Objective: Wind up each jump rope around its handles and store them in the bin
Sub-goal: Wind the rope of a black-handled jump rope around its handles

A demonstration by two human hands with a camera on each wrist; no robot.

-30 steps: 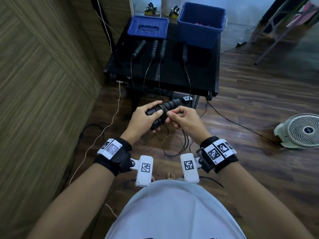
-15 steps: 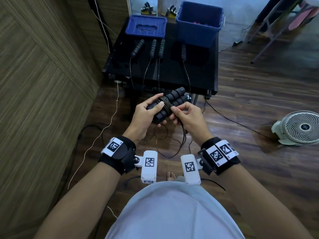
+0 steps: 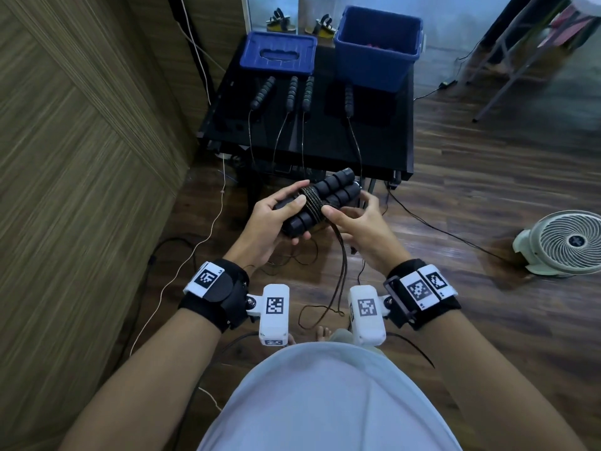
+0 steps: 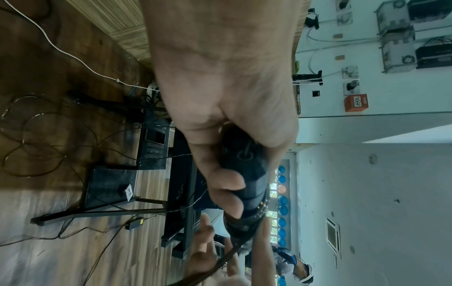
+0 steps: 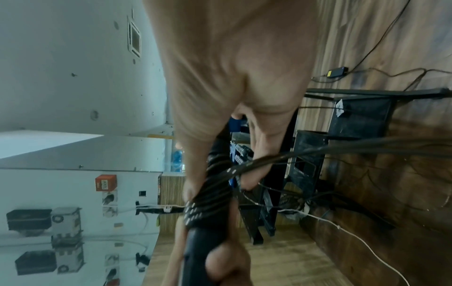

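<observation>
My left hand (image 3: 276, 219) grips two black ribbed jump rope handles (image 3: 331, 193) held side by side, in front of the table's near edge. Brown cord (image 3: 313, 203) is wound in several turns round their middle. My right hand (image 3: 354, 219) pinches the cord beside the coil, thumb on top, fingers under the handles. The loose cord (image 3: 341, 271) hangs from that hand down to the floor. In the left wrist view my fingers (image 4: 227, 185) curl round the handles (image 4: 252, 174). The right wrist view shows the coil (image 5: 210, 197) close up. The open blue bin (image 3: 377, 47) stands at the table's back right.
Several more black handles (image 3: 292, 92) lie on the black table (image 3: 325, 135), their cords hanging over the near edge. A blue lid (image 3: 278, 53) lies at the back left. A wood-panelled wall is on the left, a white fan (image 3: 566, 242) on the floor at right, cables across the floor.
The handles have tipped so that their far ends point up and right. More turns of cord show round them. My right hand has moved down to the right side of the coil.
</observation>
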